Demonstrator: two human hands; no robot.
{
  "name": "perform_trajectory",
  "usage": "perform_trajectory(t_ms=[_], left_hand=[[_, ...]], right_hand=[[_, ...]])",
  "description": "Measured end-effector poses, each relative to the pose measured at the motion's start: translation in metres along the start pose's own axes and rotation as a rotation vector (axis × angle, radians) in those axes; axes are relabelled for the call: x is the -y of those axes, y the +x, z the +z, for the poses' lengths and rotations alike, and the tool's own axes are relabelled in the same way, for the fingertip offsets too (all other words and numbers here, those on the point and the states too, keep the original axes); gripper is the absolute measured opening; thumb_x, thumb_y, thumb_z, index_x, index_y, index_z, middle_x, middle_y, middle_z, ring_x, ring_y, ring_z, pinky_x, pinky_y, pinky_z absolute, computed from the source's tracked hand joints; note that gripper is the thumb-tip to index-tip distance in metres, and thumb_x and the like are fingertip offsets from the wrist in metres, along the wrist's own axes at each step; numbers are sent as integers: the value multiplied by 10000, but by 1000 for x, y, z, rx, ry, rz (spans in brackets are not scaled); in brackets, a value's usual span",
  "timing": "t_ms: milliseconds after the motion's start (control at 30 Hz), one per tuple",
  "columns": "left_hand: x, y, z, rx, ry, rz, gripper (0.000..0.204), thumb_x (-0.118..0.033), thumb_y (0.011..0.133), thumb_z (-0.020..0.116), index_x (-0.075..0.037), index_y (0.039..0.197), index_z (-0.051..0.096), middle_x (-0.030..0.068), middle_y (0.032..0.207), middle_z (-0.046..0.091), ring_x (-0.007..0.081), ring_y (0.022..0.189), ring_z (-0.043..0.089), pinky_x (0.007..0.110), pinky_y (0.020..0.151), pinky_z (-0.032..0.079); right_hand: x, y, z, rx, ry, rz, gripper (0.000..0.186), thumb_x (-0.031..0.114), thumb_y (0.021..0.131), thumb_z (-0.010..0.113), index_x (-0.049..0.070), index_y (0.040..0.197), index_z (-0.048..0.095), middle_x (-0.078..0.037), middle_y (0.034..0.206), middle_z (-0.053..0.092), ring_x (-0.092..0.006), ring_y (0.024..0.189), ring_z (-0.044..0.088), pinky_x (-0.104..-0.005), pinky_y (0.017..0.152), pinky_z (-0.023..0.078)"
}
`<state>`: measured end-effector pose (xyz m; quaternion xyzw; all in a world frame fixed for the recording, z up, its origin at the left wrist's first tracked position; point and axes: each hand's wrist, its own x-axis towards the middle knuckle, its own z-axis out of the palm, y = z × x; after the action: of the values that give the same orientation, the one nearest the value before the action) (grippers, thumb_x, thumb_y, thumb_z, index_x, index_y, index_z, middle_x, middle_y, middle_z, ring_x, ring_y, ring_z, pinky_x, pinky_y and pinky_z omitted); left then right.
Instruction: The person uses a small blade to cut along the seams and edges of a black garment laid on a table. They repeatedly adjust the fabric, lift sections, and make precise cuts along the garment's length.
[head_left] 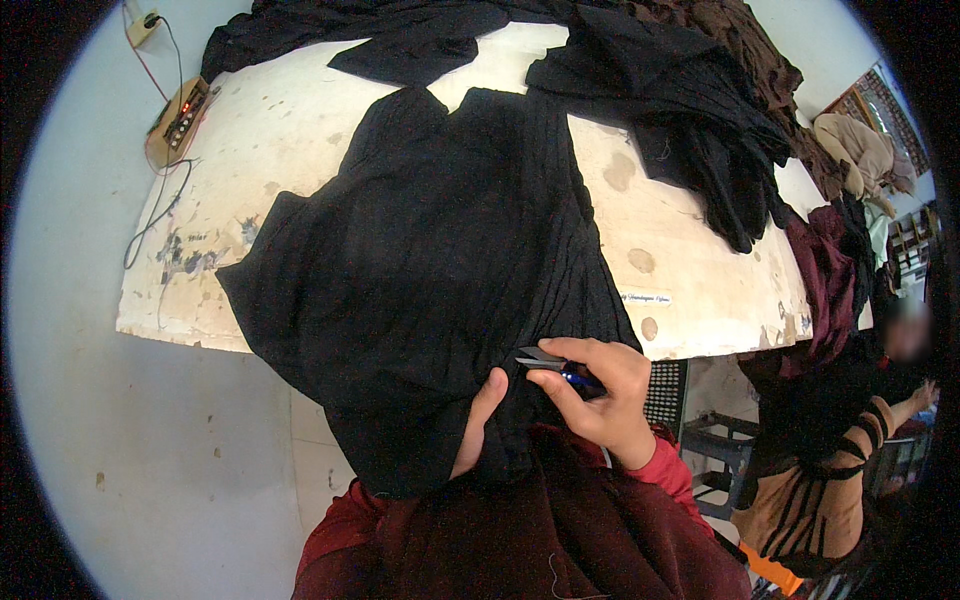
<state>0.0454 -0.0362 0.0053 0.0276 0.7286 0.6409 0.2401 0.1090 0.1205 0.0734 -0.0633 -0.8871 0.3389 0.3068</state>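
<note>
Right hand (pixel 610 395) in a pinch, left hand (pixel 480 425) lower, partly hidden.

My table (pixel 270 150)'s pretty beat up tbh, cream top with brown blotches all over. Up on my left there's a tan power box (pixel 178 120) with a little red light, a dark cord (pixel 155 215) looping down near it, and a yellowish socket (pixel 146 30) on the wall above. Far side's got a black cloth heap (pixel 680 90) with some brown cloth (pixel 750 40) behind it, plus maroon cloth (pixel 825 280) hanging off the right end. Over to my right, a co-worker (pixel 810 510) in tan with black stripes, near a dark stool (pixel 720 440).
</note>
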Motion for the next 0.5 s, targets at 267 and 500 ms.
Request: perform_trajectory(t_ms=[267, 500], left_hand=[[-15, -7, 3, -105, 185, 155, 861, -434, 788, 747, 15, 1413, 360, 221, 1464, 339, 355, 1341, 334, 459, 1142, 197], [-22, 7, -20, 702, 397, 202, 806, -439, 802, 742, 20, 1375, 411, 188, 1397, 442, 299, 1274, 435, 414, 1099, 297]], right_hand=[[-9, -5, 5, -113, 57, 54, 246, 157, 758, 780, 49, 966, 704, -61, 729, 701, -186, 607, 659, -262, 564, 488], [21, -14, 6, 354, 239, 50, 596, 255, 662, 856, 110, 1193, 628, -19, 754, 576, -177, 551, 539, -304, 545, 464]])
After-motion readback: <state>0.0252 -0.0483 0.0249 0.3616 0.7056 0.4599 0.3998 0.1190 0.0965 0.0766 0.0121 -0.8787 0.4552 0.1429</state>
